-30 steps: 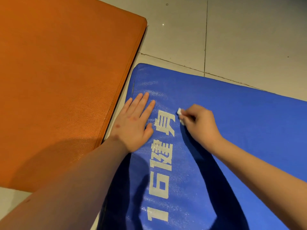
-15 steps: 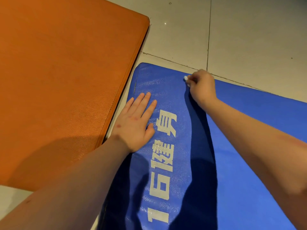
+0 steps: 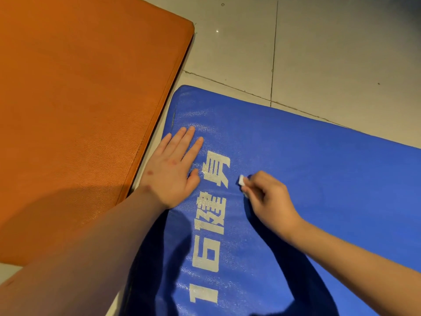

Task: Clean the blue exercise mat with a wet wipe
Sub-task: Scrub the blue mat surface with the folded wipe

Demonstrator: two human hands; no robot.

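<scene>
Pinching the wet wipe (image 3: 241, 180) against the blue exercise mat (image 3: 319, 179), my right hand (image 3: 268, 201) curls round it; the wad juts from my grip toward ten o'clock. White lettering (image 3: 211, 213) lies just at nine o'clock, my flat-fingered left hand (image 3: 173, 174) pressing the mat beyond it.

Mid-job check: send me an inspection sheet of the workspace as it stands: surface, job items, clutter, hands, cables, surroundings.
Surface: pale tiled floor with grout lines.
Job's things: blue exercise mat lies flat on the floor, with white lettering along its left part; a small white wet wipe is on the mat just right of the lettering.
Clutter: nothing seen.
Hands: left hand rests flat on the mat near its left edge, fingers straight; right hand pinches the wipe.
Cables: nothing seen.
Surroundings: orange mat to the left, a strip of floor between it and the blue one.
</scene>
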